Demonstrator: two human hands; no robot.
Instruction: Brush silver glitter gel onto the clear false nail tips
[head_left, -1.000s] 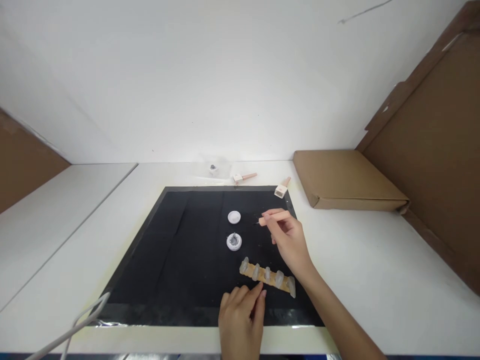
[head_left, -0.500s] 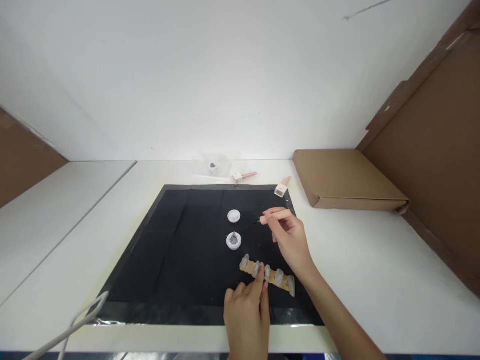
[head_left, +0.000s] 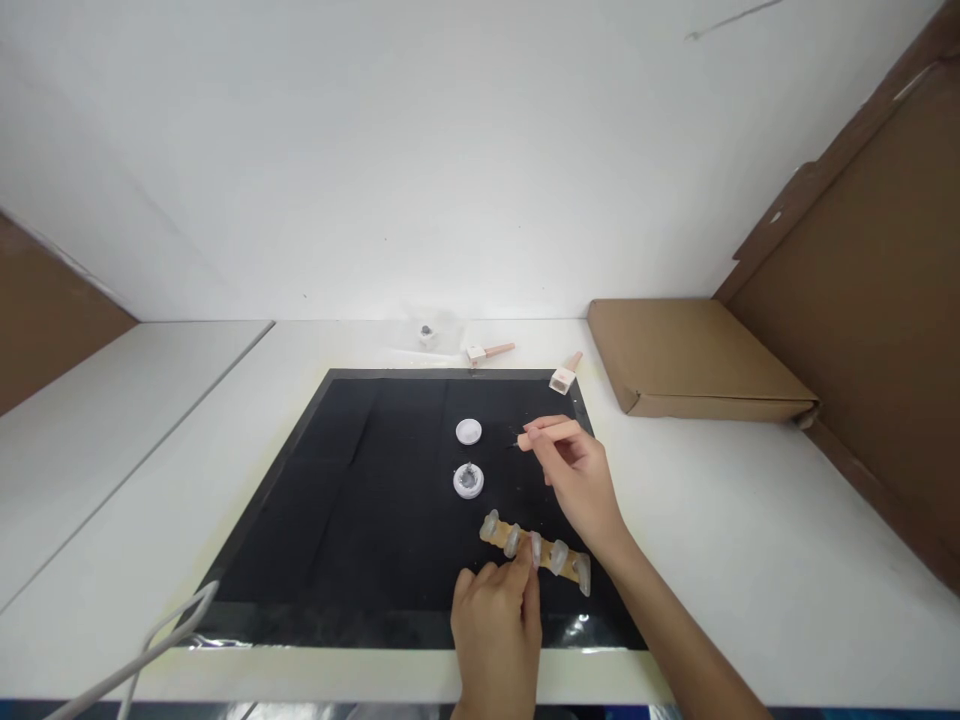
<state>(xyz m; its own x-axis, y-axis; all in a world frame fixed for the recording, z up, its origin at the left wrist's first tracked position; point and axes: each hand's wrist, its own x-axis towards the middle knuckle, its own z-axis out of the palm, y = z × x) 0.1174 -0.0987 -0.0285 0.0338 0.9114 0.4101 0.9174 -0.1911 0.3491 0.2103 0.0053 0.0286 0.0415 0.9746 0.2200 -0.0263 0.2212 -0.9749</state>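
Note:
Between its fingers, my right hand (head_left: 574,470) pinches a short peach-coloured handle (head_left: 551,434) with a thin dark tip pointing left. My left hand (head_left: 499,610) has its index finger and thumb at the middle of a wooden strip (head_left: 546,553), which bears several translucent grey nail-shaped pieces; its other fingers are curled. The strip lies slanted on the black mat (head_left: 375,500). A round white pot (head_left: 468,481) with grey stuff inside stands above the strip, and a white lid (head_left: 469,432) lies beyond it.
Two peach-handled white pieces (head_left: 562,379) (head_left: 477,354) lie behind the mat's back area. Nearby is a clear container (head_left: 427,337) with something grey. A flat cardboard box (head_left: 697,360) sits at the right rear. A white cable (head_left: 150,650) crosses the front left corner.
My left index finger has shifted slightly right along the strip and looks more bent. My right hand has moved the handle a little to the left.

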